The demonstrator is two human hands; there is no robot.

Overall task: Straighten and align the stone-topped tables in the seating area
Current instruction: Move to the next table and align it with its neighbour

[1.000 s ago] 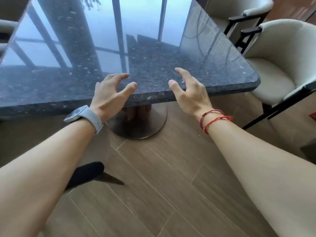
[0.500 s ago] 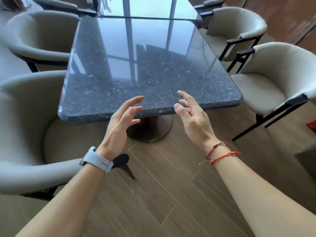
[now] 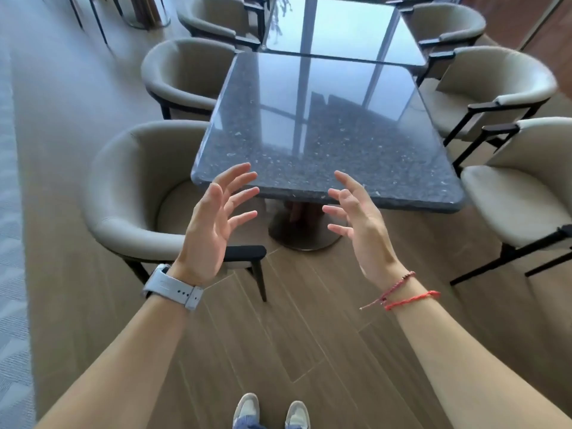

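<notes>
A dark speckled stone-topped table [image 3: 328, 144] on a round metal pedestal base [image 3: 305, 235] stands in front of me. Behind it, edge to edge, a second stone-topped table [image 3: 340, 32] reflects the windows. My left hand [image 3: 213, 224], with a grey watch on the wrist, hovers short of the near edge with fingers spread and holds nothing. My right hand [image 3: 359, 224], with red string bracelets on the wrist, mirrors it, palm turned inward and fingers apart. Neither hand touches the table.
Beige tub chairs with black frames line both sides: one at near left [image 3: 133, 196], another behind it [image 3: 182, 72], and two at right [image 3: 520, 193] [image 3: 495, 85]. Wood-look floor planks [image 3: 309, 335] lie under my shoes [image 3: 270, 411]. Grey carpet [image 3: 12, 212] runs along the left.
Both hands came off the table's near edge and pulled back, fingers spreading. I stepped back and the view widened, showing the chairs and second table.
</notes>
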